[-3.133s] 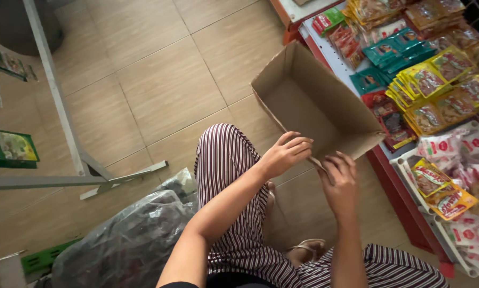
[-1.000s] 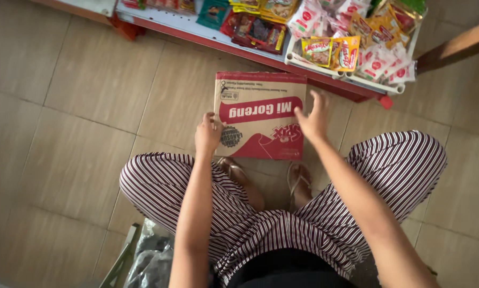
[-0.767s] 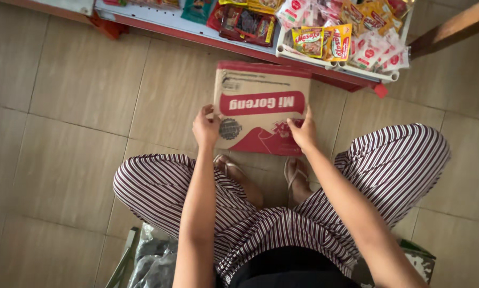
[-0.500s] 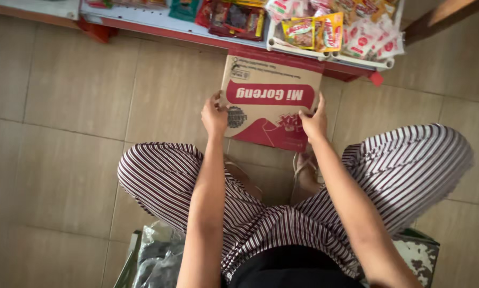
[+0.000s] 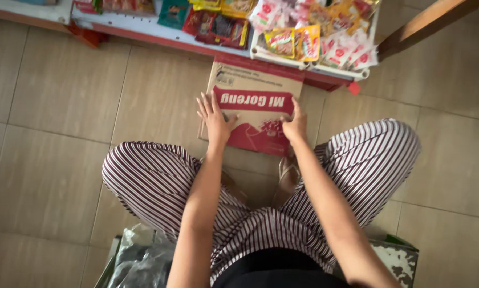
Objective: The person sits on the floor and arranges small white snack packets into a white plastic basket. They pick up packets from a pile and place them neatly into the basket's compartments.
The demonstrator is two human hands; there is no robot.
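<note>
A brown and red cardboard box (image 5: 253, 101) lies flat on the tiled floor in front of me, its far end under the low shelf. My left hand (image 5: 214, 118) rests on the box's left part, palm down with fingers spread. My right hand (image 5: 294, 124) presses on the box's right edge, fingers curled over it. My legs in striped trousers are spread either side, and my sandalled feet sit just below the box.
A low white and red shelf (image 5: 159, 31) runs along the top, loaded with snack packets; a white tray (image 5: 309, 56) holds more packets. A wooden beam (image 5: 426, 24) slants at top right. A plastic bag (image 5: 141, 261) lies at bottom left.
The box has slid away from me toward the shelf, its far end now under it. Both hands moved forward with it, and my left fingers have spread flat.
</note>
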